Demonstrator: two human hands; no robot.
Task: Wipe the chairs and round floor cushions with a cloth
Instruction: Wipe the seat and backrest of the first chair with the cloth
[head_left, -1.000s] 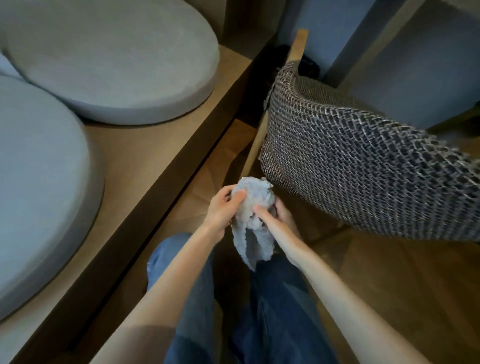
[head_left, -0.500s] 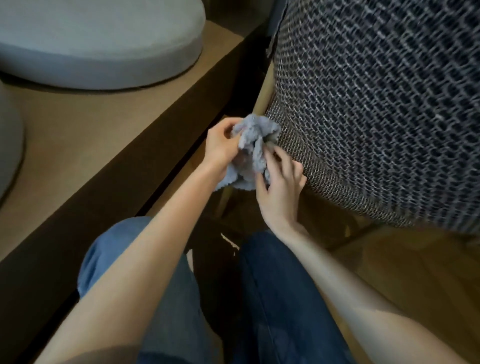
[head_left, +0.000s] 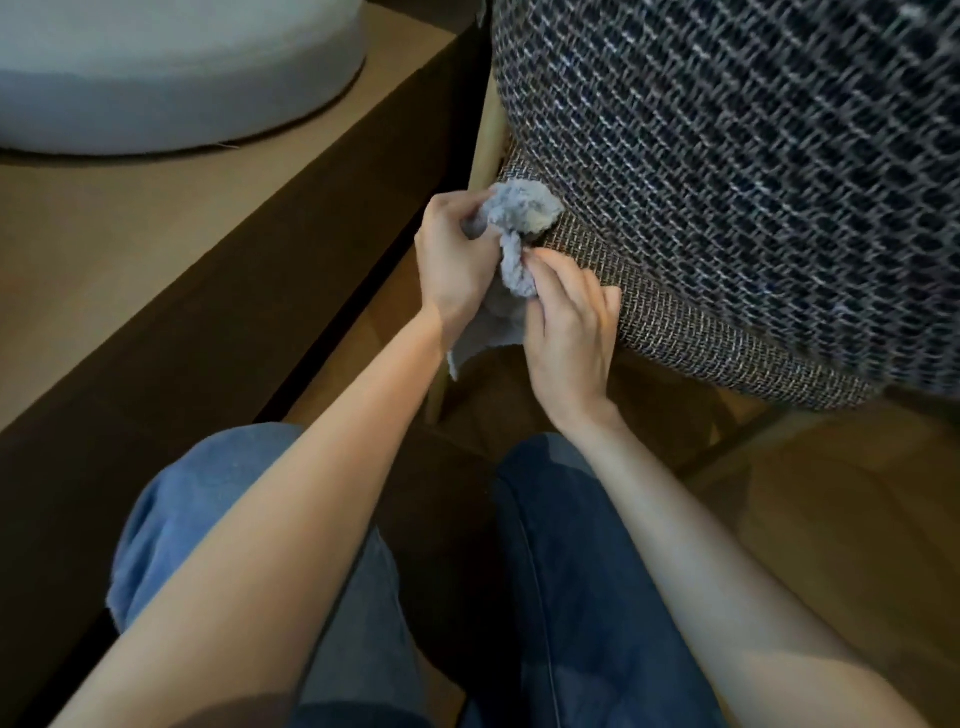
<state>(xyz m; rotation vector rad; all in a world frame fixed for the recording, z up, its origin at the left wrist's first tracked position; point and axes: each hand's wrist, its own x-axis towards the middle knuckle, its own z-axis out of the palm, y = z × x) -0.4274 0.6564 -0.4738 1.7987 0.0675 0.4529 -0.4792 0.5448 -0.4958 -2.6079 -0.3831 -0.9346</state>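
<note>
Now the chair (head_left: 727, 182) fills my whole right side. A second ago it stood well off, so I've closed right in. Up left, one round floor cushion (head_left: 156, 78) sits on the raised platform (head_left: 156, 249), not yet reached. Left grip (head_left: 457, 260) is clenched round a bunched wad, and right grip (head_left: 566, 332) pinches the twist below it, fingers against the weave. That wad is the cloth (head_left: 519, 213). It was mid-air over my knees before, and now it touches the chair's lower woven edge beside the wooden leg (head_left: 487, 145). I'd judge wiping starts here.
</note>
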